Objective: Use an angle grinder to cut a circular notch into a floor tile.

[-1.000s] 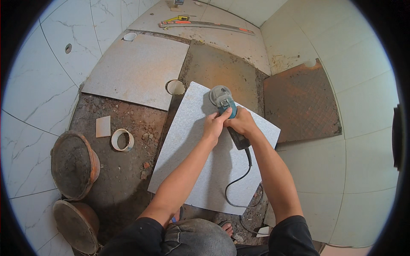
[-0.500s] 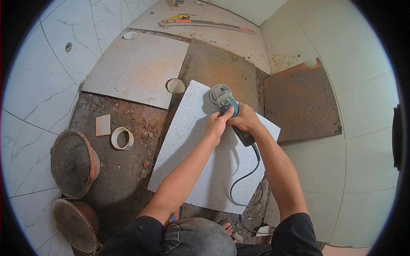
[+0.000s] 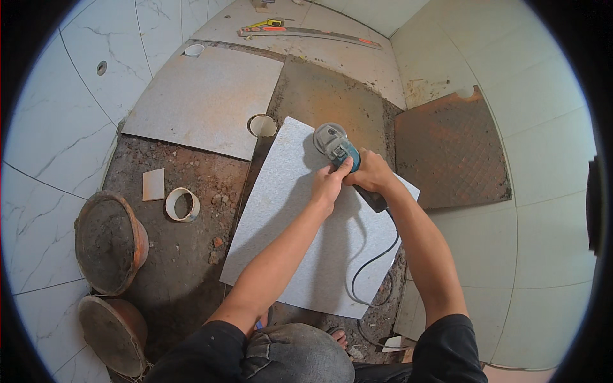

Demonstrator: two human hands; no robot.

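Note:
A teal and black angle grinder is held in both of my hands over a light grey floor tile. My left hand closes round the near left side of its body, thumb along the top. Round the grip from the right, my right hand is wrapped, its fingers partly hidden. The grinder's round head and guard point away from me, near the tile's far edge. I cannot tell whether the disc touches the tile. From the handle's rear a black cord loops down across the tile.
Two mortar-crusted bowls stand at the left. A white pipe ring and a tile offcut lie on rubble. Another tile lies beyond, near a pipe opening. A brown-stained tile leans at the right wall. A long level lies farthest.
The grinder's rear handle and my right hand have shifted slightly to the right. My left hand has moved a little right with it, and the cord has swung right.

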